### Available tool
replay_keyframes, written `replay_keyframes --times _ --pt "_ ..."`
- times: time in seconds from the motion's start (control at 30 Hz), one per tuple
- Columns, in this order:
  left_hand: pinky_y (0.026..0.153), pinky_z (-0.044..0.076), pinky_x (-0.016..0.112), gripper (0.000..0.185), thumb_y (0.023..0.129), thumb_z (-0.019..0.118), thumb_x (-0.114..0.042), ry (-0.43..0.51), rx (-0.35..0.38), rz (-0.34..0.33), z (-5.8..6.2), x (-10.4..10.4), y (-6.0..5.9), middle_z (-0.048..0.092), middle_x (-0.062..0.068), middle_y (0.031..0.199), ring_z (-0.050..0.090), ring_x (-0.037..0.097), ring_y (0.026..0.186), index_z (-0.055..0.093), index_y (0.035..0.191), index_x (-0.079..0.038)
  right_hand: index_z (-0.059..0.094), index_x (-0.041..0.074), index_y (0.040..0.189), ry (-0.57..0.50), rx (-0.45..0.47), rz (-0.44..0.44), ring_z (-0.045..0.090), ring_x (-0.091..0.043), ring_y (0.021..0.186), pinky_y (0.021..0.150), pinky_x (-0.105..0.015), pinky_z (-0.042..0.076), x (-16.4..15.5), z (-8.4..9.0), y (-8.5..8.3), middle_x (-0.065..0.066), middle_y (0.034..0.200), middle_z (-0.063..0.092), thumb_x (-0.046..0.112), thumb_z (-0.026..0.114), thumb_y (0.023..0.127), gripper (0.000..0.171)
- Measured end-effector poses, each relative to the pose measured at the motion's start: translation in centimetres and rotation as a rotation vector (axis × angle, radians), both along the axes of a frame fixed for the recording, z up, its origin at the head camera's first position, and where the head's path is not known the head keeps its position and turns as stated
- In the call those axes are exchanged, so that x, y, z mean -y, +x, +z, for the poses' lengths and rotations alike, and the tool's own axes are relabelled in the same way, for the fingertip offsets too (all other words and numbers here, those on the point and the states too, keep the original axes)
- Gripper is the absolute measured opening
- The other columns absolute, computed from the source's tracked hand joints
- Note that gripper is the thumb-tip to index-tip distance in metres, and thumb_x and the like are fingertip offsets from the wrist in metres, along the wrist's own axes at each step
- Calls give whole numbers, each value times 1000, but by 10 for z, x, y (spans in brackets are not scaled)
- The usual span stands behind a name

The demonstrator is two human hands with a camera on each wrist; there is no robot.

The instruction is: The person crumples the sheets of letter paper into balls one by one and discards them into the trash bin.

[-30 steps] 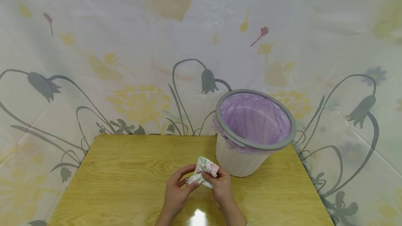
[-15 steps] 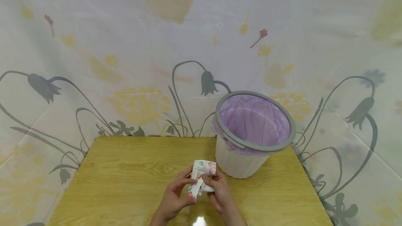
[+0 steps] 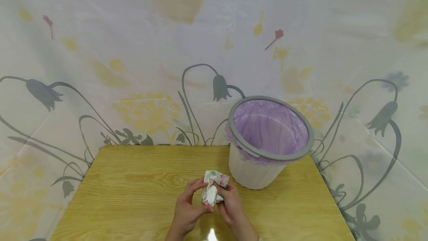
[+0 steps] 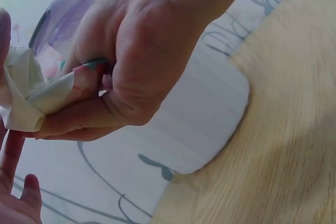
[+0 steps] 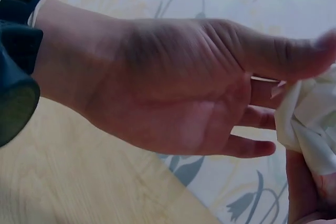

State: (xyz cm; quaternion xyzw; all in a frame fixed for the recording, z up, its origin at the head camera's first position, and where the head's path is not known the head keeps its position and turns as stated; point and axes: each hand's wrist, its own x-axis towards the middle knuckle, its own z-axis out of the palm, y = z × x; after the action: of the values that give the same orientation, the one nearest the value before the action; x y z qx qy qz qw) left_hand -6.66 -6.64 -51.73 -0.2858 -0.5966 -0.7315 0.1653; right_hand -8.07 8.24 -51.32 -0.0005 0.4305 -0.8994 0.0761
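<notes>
Both hands hold a crumpled piece of floral-print paper [image 3: 211, 192] above the table, white with pink and green patches. In the head view, my left hand [image 3: 188, 209] is on its left side, index finger near the top and thumb at the bottom edge. On the other side my right hand [image 3: 233, 204] grips it, the thumb pressed into the folds. The left wrist view shows the right hand [image 4: 142, 51] curled round the rolled paper [image 4: 52, 90]. In the right wrist view the left hand [image 5: 184, 87] has its thumb on the paper [image 5: 312, 114]; part of its grip is hidden.
A white bin [image 3: 252, 172] with a grey rim and a purple bag [image 3: 271, 125] inside stands on the wooden table [image 3: 140, 181], just beyond the right hand. A flower-patterned cloth [image 3: 150, 66] hangs behind the table.
The paper has been turned and squeezed into a more compact bundle, slightly lower in the head view. The left thumb has shifted down along its lower edge. The bin stays in place.
</notes>
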Motion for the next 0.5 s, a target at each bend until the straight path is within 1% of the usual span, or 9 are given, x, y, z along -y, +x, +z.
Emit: replay_keyframes --times 0.07,0.17,0.23,0.3,0.37,0.43,0.5 --pt "111 34 25 68 58 87 13 4 22 30 1 -2 0 57 26 129 53 19 124 65 122 2 71 21 97 10 11 -19 62 -8 94 81 -21 53 2 1 0 5 102 66 -1 57 97 27" --pt "108 36 24 61 57 88 10 11 44 79 2 -6 0 61 24 125 55 19 120 67 114 3 71 18 100 12 32 -34 63 -11 96 83 -24 54 3 3 0 2 105 66 -1 57 97 24" --pt "108 37 25 55 57 87 12 20 36 114 2 -8 -1 65 22 119 59 19 116 66 107 4 70 15 103 9 42 -36 64 -14 98 86 -26 54 3 3 0 -2 106 66 -2 57 96 23" --pt "109 37 26 51 57 85 16 36 2 130 3 -11 -2 68 20 112 61 20 110 64 102 5 69 11 106 6 44 -36 64 -16 99 88 -27 54 2 3 0 -4 107 65 -6 54 96 25" --pt "107 39 27 51 56 83 21 53 -43 130 4 -14 -4 69 18 105 63 21 106 62 100 5 67 10 106 2 41 -35 63 -15 97 87 -26 54 2 3 1 -5 105 63 -9 51 95 27" --pt "105 41 28 52 56 82 22 65 -79 130 5 -16 -4 68 17 101 63 21 103 61 101 6 67 11 104 -1 40 -32 62 -14 95 86 -25 54 1 3 1 -3 104 61 -11 50 95 29" --pt "101 45 28 57 57 83 21 69 -97 139 6 -17 -4 66 18 104 62 21 106 61 107 7 68 12 103 -5 42 -24 62 -13 94 85 -24 54 1 3 0 -3 104 61 -11 50 94 30"
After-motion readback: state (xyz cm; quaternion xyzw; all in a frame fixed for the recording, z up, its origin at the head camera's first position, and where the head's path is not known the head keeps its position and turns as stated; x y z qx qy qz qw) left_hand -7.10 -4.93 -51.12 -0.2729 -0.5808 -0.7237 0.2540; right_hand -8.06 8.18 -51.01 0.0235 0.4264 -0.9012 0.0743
